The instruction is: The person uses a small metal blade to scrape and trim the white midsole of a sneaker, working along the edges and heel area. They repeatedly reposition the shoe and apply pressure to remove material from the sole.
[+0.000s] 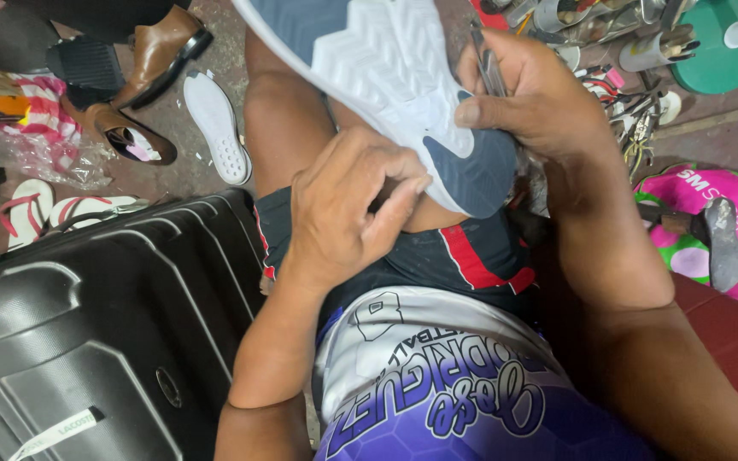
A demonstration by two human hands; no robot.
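— Rough concrete floor (241, 38) here, littered all round: a brown leather shoe (160, 51), a loose white insole (219, 128), striped flip-flops (32, 213), and a black hard-shell suitcase (104, 333) standing just beside the person's knee.

— And on the other side?

— A heap of metal tools (634, 51) by a green round base (719, 51), and a hammer (711, 235) lying on a pink and green bag (711, 192).

— What's in hand?

— A sneaker (395, 77), sole up, resting across the thigh. The right hand (540, 102) is closed round its heel end, thumb pressed on the white tread, with a thin metal tool (489, 64) tucked under the fingers. The left hand (348, 201) is curled, fingertips pinched at the sole's edge near the dark heel patch.

— Which stage, you reckon?

— Working the sole's edge, I'd say, stitching or prising. Whatever the pinch holds is too small to tell. The next move wants a steady clamp from the right and fine control from the left.
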